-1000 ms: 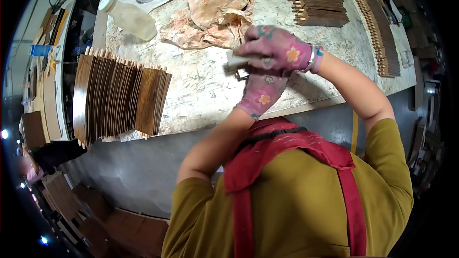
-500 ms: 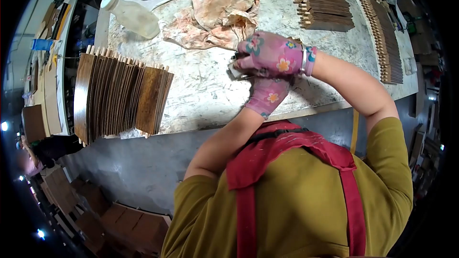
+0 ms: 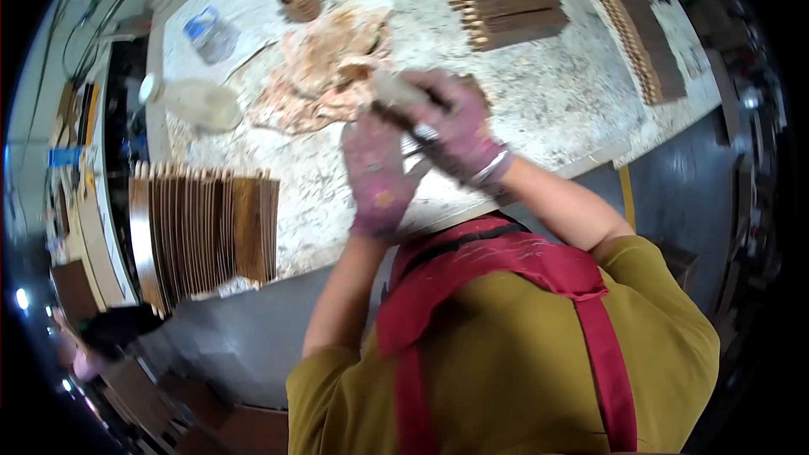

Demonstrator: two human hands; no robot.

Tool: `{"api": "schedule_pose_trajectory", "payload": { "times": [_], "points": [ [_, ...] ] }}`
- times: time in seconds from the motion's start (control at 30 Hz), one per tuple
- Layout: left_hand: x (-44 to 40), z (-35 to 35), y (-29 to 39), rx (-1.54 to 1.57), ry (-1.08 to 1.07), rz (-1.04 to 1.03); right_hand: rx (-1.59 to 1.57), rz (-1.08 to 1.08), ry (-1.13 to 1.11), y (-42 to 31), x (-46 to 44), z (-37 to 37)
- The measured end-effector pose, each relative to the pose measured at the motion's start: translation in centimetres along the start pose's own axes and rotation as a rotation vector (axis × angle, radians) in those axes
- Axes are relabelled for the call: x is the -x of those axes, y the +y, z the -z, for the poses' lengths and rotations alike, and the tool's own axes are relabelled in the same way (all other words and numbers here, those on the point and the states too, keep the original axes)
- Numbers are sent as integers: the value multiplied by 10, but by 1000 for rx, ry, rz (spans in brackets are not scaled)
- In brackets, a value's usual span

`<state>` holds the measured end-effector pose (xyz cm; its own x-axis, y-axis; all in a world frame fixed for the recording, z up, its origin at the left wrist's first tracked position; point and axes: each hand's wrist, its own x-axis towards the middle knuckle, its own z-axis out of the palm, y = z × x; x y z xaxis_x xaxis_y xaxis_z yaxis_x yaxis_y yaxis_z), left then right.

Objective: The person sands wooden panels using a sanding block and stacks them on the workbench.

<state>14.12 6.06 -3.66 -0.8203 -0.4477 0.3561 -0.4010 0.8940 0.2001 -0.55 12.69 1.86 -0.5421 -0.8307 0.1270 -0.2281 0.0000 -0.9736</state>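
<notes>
Just beside a crumpled stained cloth [image 3: 316,59], the gloved right hand [image 3: 455,125] curls around a blurred pale block [image 3: 399,93], probably light, stiff, best held by its sides; the left hand's [image 3: 377,170] grip cannot be told.

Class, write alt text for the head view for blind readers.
The pink-gloved right hand holds a blurred pale object beside the left hand above a stained table, near a crumpled rag, two bottles and dark wooden slats.
</notes>
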Motion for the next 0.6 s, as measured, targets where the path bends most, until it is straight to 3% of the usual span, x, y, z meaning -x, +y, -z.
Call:
{"api": "schedule_pose_trajectory", "payload": {
  "times": [0.03,0.07,0.1,0.13,0.2,0.23,0.27,0.3,0.37,0.4,0.47,0.6],
  "points": [
    [-9,11,3,51,-179,51,-22,78,8,18,6,-13],
    [-16,19,6,93,-362,106,-53,12,-44,24,9,-21],
    [-15,12,6,67,-401,155,-36,75,1,35,9,-21],
    [-15,10,6,61,-334,131,-18,144,41,39,4,-18],
    [-10,11,7,48,-210,96,58,74,226,43,-1,5],
    [-10,13,6,18,-217,85,-249,-120,274,44,-5,20],
    [-9,12,3,30,-215,63,-250,-142,371,32,-7,38],
    [-7,10,-2,40,-212,44,-453,-172,355,45,-8,59],
    [-5,17,-10,74,-233,54,-336,-83,601,55,-5,89],
    [-5,22,-16,58,-232,76,-532,-178,628,60,-2,96],
    [4,34,-29,26,-258,115,-356,68,551,57,7,101],
    [0,45,-48,226,-183,81,-595,47,399,34,8,65]
  ]
}}
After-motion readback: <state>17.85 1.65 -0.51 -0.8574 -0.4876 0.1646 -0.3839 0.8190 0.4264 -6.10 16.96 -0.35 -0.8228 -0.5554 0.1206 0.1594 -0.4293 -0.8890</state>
